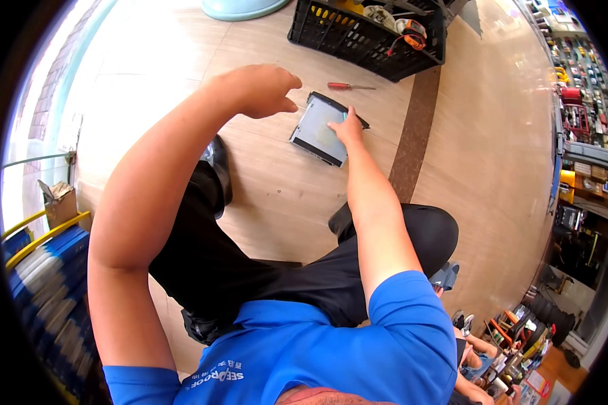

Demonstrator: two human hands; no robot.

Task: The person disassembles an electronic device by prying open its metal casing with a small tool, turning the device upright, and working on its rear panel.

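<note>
A flat grey metal box (321,128) with black ends lies tilted on the tiled floor in front of me. My right hand (346,128) holds it at the right side, thumb on the top face and index finger stretched to the far edge; the other fingers are mostly hidden. A small teal patch shows beside these fingers. Left of the box, my left hand (270,91) hovers with fingers curved and apart, nothing between them. Just beyond the box lies a screwdriver (341,86) with a red handle.
A black crate (371,47) with tools and a meter stands beyond the screwdriver. A pale blue round base (243,7) is at the top. Blue packages (51,283) fill a yellow rack at left. Lower right shows another person's arm (476,390), legs and assorted goods.
</note>
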